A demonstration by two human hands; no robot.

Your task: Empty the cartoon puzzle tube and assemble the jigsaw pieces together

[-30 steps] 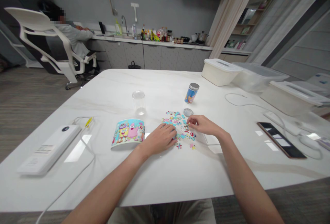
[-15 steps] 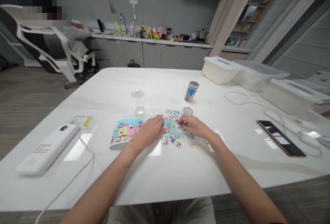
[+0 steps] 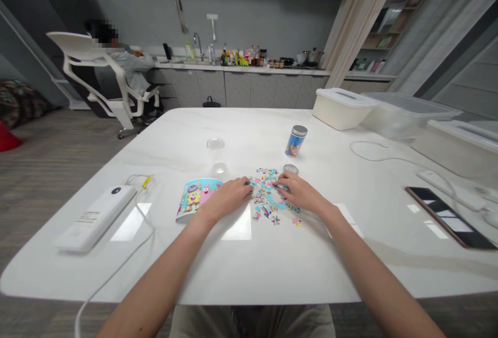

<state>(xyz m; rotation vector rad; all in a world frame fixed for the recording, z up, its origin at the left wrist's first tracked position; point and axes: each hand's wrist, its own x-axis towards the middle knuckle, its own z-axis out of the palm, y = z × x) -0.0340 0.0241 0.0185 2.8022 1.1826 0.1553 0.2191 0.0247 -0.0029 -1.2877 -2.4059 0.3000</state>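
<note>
Both hands are at the heap of small multicoloured flat jigsaw pieces (image 3: 268, 199), loose on the glossy white marble-look table (image 3: 272, 270). All places below are relative to that heap, near = wearer's side.

Left hand (image 3: 229, 198): at the left edge, palm down, fingers bent, fingertips at the outermost pieces. Can't tell if it has one.
Right hand (image 3: 299, 192): over the right part, thumb and fingers curled in with a narrow gap. Can't tell if a piece is pinched; the fingers hide it.

Around it:
- glossy curved cartoon-print sheet (image 3: 194, 200), left, partly behind the left forearm
- clear see-through cylindrical jar (image 3: 217, 157), far left, upright
- blue printed cylindrical can with silver cap (image 3: 295, 142), far right, upright, cap on
- round silver metal lid (image 3: 290, 169), just off the far right edge, partly covered by the right hand
- pink-and-yellow piece (image 3: 296, 221), apart, near right

Step in hand, my read: loose-piece handling, probably spreading or sorting. Pieces overlap, no joined section I can make out.

Next move calls for light fingertip work: separate one thin piece from its neighbours, get under an edge. Right hand has little room beside the lid; a wide sweep there could knock it.
</note>
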